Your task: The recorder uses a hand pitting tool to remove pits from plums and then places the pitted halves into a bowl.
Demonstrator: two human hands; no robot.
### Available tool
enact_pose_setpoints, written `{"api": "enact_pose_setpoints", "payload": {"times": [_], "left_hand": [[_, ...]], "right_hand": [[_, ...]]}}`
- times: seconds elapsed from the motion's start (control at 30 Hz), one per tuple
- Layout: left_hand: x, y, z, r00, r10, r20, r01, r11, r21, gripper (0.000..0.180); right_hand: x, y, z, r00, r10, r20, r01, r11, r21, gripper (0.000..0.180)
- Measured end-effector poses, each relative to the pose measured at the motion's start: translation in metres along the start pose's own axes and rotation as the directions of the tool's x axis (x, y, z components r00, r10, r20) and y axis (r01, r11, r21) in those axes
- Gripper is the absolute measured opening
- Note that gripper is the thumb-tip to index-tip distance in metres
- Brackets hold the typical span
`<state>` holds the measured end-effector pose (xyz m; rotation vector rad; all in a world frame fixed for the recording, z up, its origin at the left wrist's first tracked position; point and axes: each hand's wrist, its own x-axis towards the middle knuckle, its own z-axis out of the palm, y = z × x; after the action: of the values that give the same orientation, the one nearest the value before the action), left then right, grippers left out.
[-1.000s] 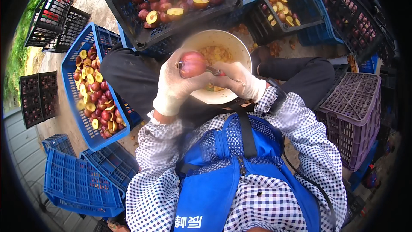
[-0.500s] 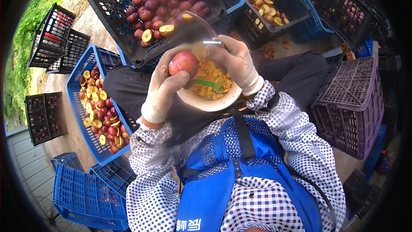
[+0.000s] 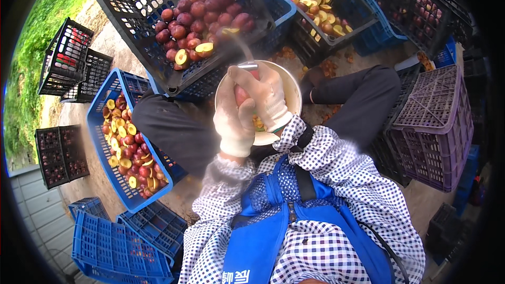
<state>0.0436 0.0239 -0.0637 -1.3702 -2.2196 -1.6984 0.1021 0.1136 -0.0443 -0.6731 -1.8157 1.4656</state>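
Green grass [image 3: 31, 84] grew along the left side, and the pale ground [image 3: 73, 189] was full of crates. Dark round edges cut off the far crates. Fingers hid most of the red plum [image 3: 241, 95], so just a bit of it peeked out. The bent tool [image 3: 246, 66] had a blurry thin end, and its handle was mostly covered.

Both hands were close together over the cream bowl [image 3: 292, 92]. The left hand [image 3: 234, 121] curled tight around the plum. The right hand [image 3: 269, 94] was curled around the tool, right beside it. Both wore pale gloves. Their arms and fingers blocked much of the bowl, but some yellow bits [image 3: 258, 122] showed inside.

Ahead, a black crate [image 3: 123, 34] held plums. On the left, a blue basket [image 3: 134, 85] held cut and whole ones. A purple crate [image 3: 428, 144] stood on the right.
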Motion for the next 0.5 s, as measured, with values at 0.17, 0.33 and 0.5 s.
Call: {"api": "enact_pose_setpoints", "payload": {"times": [0.17, 0.33, 0.5], "left_hand": [[0.005, 0.017, 0.001, 0.97, -0.228, 0.087, 0.242, 0.867, -0.435, 0.066], [0.0, 0.024, -0.008, 0.812, -0.493, 0.311, 0.553, 0.484, -0.678, 0.049], [0.011, 0.034, -0.014, 0.79, -0.511, 0.339, 0.601, 0.533, -0.596, 0.046]], "right_hand": [[0.007, -0.018, 0.007, 0.99, 0.097, -0.099, -0.08, 0.983, 0.163, 0.025], [0.007, -0.017, 0.007, 0.996, 0.063, -0.061, -0.043, 0.96, 0.278, 0.026], [0.007, -0.019, 0.0, 0.975, 0.22, -0.001, -0.196, 0.87, 0.453, 0.026]]}}
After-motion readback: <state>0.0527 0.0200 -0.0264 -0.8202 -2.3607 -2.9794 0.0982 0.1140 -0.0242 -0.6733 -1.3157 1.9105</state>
